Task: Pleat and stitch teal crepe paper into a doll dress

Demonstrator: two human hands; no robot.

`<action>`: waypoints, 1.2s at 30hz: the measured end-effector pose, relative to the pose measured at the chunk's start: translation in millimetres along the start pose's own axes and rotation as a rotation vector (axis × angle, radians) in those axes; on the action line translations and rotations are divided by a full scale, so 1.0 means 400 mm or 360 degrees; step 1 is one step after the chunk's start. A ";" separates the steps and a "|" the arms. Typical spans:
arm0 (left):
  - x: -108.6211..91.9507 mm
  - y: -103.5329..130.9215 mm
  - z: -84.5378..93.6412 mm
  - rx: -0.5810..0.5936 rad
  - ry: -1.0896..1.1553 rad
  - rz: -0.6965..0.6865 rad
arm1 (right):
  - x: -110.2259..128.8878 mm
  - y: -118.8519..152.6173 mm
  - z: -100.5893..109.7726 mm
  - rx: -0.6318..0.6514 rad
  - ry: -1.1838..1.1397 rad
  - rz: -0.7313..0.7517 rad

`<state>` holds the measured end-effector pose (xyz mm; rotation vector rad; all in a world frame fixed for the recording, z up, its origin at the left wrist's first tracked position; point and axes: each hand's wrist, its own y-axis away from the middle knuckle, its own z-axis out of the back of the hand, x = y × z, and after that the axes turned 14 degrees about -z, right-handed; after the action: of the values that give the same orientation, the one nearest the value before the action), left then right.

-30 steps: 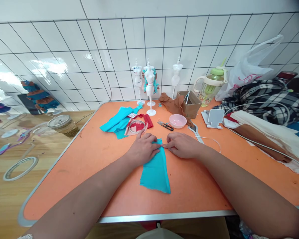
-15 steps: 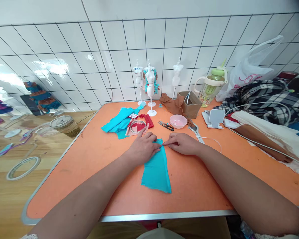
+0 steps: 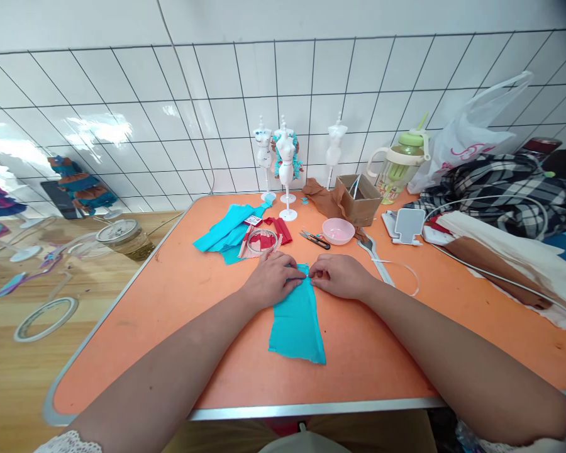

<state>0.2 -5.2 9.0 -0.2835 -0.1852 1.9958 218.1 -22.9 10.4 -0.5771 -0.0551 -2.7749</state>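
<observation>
A turquoise fabric piece lies flat on the orange table, narrow at its far end and wider toward me. Across its upper left part rests my left hand, fingers bent and closed on the cloth near the top. My right hand pinches the right edge, thumb and index finger together close to the left fingertips. Both hands' fingers partly hide the narrow end. Just beyond them are thread snips and a pink bowl.
More turquoise fabric and a tape roll on red cloth lie far left. White mini dress forms stand at the back, near a cardboard box. A phone stand, a bottle and piled cloth are at right.
My right hand has shifted slightly left and its fingers have curled in to pinch the fabric edge, where its index finger pointed before. My left fingers have drawn closer together.
</observation>
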 end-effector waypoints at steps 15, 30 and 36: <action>-0.006 -0.003 0.046 0.0115 0.0013 -0.0041 | 0.016 0.016 0.015 -0.0081 0.0384 0.0107; 0.016 0.007 0.049 0.0165 0.0051 0.0191 | -0.013 -0.011 0.003 0.0155 -0.0251 -0.0376; 0.023 0.009 0.044 0.0146 0.0100 0.0218 | -0.010 -0.051 0.025 0.0456 -0.0296 -0.0546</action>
<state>-11.4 1.5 24.0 -0.3062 -0.0347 2.1212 219.3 -1.4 18.4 -0.8097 -0.6370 -2.9447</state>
